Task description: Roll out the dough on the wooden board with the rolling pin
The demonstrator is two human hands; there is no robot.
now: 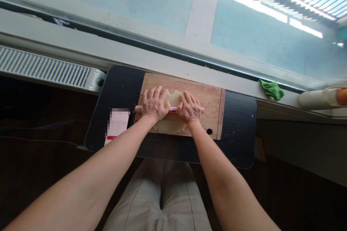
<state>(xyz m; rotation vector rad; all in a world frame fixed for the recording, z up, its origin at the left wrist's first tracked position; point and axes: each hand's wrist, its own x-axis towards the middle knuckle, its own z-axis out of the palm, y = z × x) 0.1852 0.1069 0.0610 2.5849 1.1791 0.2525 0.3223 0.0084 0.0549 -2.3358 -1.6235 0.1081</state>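
Dough: flat pale sheet (170,124), soft and tear-prone, lies on rectangular wooden board (210,103) atop black ribbed bench (238,130). Left hand (155,104) and right hand (190,108) press slim rolling pin (173,109), fingers splayed flat, not gripping. Judging: lift from edges, well supported.

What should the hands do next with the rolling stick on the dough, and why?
Probably push the rolling pin away, toward the window. Both the left hand and the right hand press flat on it across the middle of the dough, and part of the dough lies beyond the pin on the wooden board, likely not yet evened out.
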